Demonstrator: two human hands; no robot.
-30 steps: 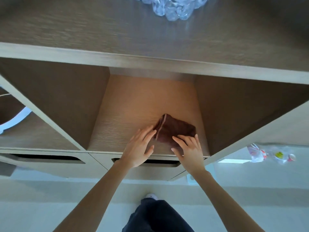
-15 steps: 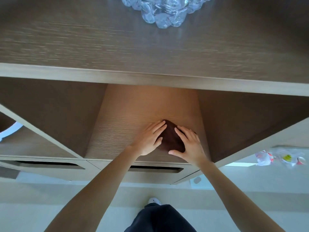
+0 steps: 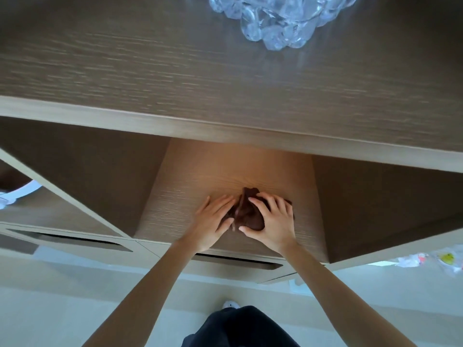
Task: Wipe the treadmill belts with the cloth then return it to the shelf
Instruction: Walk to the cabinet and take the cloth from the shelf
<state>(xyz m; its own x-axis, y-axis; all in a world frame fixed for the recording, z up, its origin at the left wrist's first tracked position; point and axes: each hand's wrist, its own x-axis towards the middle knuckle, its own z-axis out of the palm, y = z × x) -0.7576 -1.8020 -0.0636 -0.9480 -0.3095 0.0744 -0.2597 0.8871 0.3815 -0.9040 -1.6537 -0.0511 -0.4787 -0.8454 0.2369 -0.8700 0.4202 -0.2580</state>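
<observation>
Knobbly glass piece (image 3: 278, 18) above, perhaps wrappers (image 3: 446, 260) far right.

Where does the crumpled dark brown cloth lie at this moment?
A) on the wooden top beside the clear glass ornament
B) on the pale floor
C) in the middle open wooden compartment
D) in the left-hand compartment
C: the dark brown cloth sits on the floor of the middle wooden compartment, with the left hand and right hand on it.
</observation>
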